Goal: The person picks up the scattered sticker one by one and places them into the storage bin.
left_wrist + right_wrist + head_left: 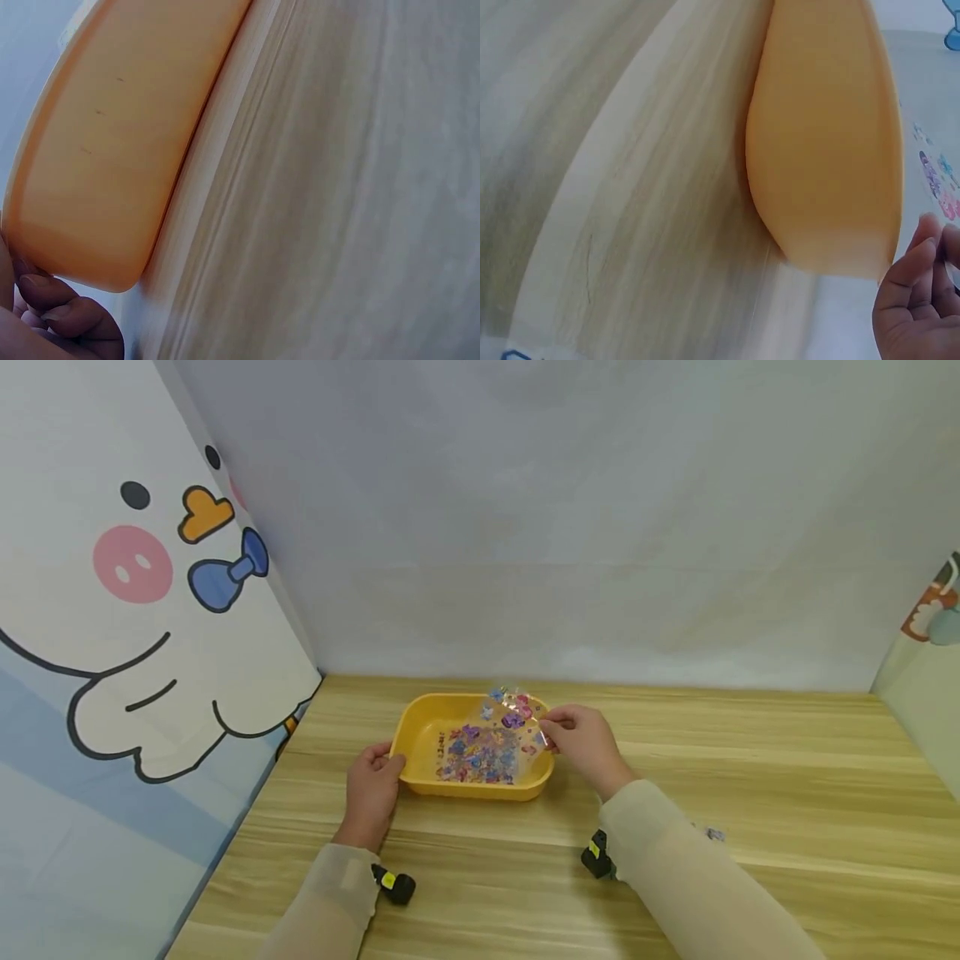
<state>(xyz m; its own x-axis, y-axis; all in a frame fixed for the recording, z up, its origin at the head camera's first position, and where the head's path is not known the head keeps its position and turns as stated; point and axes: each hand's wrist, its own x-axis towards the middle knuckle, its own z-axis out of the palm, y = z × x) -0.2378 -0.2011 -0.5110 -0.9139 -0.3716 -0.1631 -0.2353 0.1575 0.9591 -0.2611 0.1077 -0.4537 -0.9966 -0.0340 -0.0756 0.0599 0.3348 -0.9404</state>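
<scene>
Sticker sheet (491, 739) lies half in the yellow tray (420, 731) on the tabletop (750, 793), far edge lifted. Your right hand (581, 745) pinches its right corner; keep that grip light and lift it evenly. Your left hand (375, 785) curls around the tray's near-left corner, wrist low, steadying it.

We see the left hand (372, 781) gripping the near-left corner of the yellow tray (420, 727) on the wooden worktop (750, 777), while the right hand (585, 745) pinches a clear sticker sheet (491, 739) over the tray's right side.
</scene>
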